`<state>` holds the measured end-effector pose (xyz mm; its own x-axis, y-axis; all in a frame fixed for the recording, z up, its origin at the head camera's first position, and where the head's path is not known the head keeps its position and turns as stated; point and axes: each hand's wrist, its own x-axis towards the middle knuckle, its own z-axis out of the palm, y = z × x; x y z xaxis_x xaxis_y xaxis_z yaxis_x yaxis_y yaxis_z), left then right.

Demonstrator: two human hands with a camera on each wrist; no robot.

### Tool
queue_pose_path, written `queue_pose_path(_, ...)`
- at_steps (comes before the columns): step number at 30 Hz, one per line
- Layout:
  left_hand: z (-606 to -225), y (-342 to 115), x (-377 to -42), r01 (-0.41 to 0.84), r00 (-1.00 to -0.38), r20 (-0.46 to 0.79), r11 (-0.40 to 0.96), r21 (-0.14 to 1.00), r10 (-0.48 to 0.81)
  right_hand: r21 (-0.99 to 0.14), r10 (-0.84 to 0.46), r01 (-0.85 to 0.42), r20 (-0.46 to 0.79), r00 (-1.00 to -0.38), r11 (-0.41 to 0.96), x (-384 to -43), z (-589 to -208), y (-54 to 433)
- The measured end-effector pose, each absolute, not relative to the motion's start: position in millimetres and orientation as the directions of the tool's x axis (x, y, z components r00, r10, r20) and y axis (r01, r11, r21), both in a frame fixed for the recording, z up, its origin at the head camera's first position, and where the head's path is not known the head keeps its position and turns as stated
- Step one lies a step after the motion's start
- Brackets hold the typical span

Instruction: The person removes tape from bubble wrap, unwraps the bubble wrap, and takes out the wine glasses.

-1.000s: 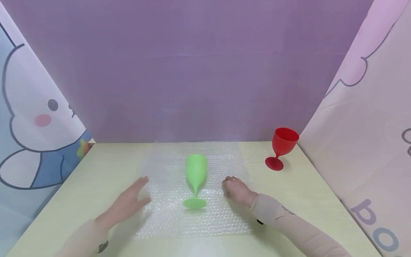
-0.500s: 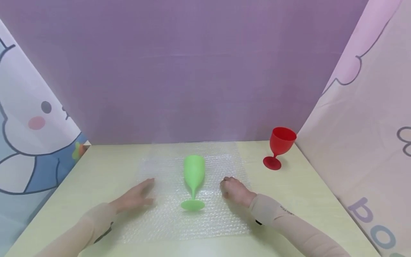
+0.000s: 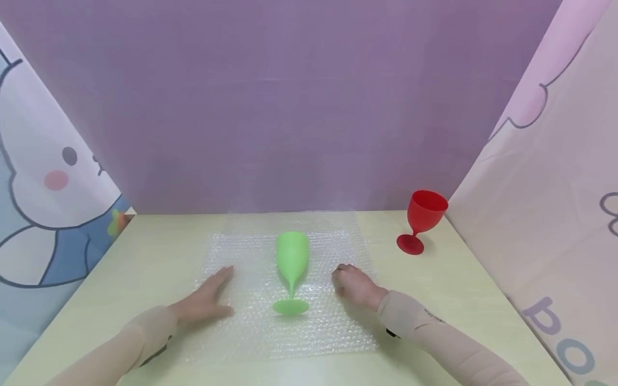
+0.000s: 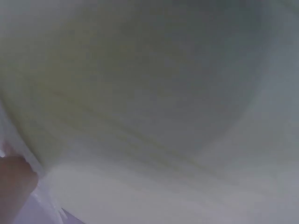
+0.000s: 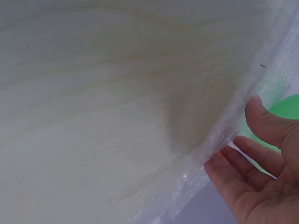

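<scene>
A green plastic goblet (image 3: 292,254) lies on its side on a sheet of clear bubble wrap (image 3: 246,338), its foot towards me. My left hand (image 3: 205,297) rests over the sheet's left edge with thumb and fingers spread, holding nothing. In the left wrist view only a finger (image 4: 16,184) shows, beside the wrap's edge. At the right edge of the sheet is my right hand (image 3: 356,287). The right wrist view shows that hand's loosely bent fingers (image 5: 224,177) touching the wrap's edge, the thumb apart from them; a pinch is not visible. Neither hand touches the goblet.
A red goblet (image 3: 427,212) stands upright at the back right of the pale wood table (image 3: 159,236). Behind the table rises a purple backdrop (image 3: 289,107). Printed cloths with cartoon figures hang on the left and right sides.
My left hand has moved right and down onto the bubble wrap's left edge. The sheet's near left corner has spread outward to the left. The right hand stays in place.
</scene>
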<state>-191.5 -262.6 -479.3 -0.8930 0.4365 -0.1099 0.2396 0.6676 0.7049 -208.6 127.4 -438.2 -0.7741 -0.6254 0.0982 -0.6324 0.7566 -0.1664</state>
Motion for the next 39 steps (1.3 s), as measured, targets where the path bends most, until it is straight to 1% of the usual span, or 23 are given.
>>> queue_pose_path(4,-482,-263,-192,0.241,-0.895,-0.112,0.677,0.696,0.433,-0.196,-0.631,-0.637,0.099,-0.77,0.746,-210,-439,128)
queue_pose_path(7,-483,-263,-193,0.247,-0.894,-0.104,0.674,0.697,0.435,-0.229,-0.615,-0.615,0.081,-0.785,0.755,-212,-439,128)
queue_pose_path(14,-480,-261,-191,0.27,-0.896,-0.079,0.678,0.684,0.436,-0.374,-0.517,-0.461,-0.062,-0.854,0.805,-217,-428,128)
queue_pose_path(16,-478,-260,-191,0.277,-0.894,-0.074,0.674,0.685,0.442,-0.392,-0.496,-0.434,-0.068,-0.866,0.811,-220,-423,128)
queue_pose_path(19,-475,-258,-190,0.274,-0.894,-0.077,0.674,0.686,0.442,-0.408,-0.478,-0.421,-0.045,-0.877,0.81,-226,-415,125)
queue_pose_path(22,-472,-258,-188,0.28,-0.893,-0.074,0.676,0.682,0.445,-0.464,-0.454,-0.388,-0.035,-0.89,0.796,-232,-405,117)
queue_pose_path(24,-470,-258,-188,0.282,-0.893,-0.073,0.678,0.678,0.444,-0.547,-0.406,-0.307,-0.067,-0.911,0.779,-237,-398,109)
queue_pose_path(26,-469,-258,-187,0.281,-0.893,-0.076,0.682,0.675,0.443,-0.646,-0.352,-0.197,-0.118,-0.929,0.737,-244,-394,101)
queue_pose_path(28,-469,-258,-188,0.276,-0.894,-0.08,0.682,0.677,0.442,-0.75,-0.304,-0.059,-0.194,-0.933,0.658,-249,-390,93)
queue_pose_path(30,-470,-258,-188,0.27,-0.894,-0.086,0.68,0.681,0.44,-0.82,-0.272,0.074,-0.271,-0.923,0.568,-253,-388,87)
queue_pose_path(32,-471,-259,-188,0.265,-0.894,-0.089,0.678,0.686,0.44,-0.853,-0.254,0.179,-0.337,-0.907,0.49,-256,-387,80)
queue_pose_path(35,-474,-260,-189,0.264,-0.893,-0.09,0.675,0.689,0.441,-0.865,-0.216,0.306,-0.412,-0.885,0.397,-259,-389,68)
queue_pose_path(39,-477,-261,-191,0.272,-0.891,-0.079,0.665,0.695,0.447,-0.859,-0.144,0.412,-0.469,-0.871,0.303,-266,-397,49)
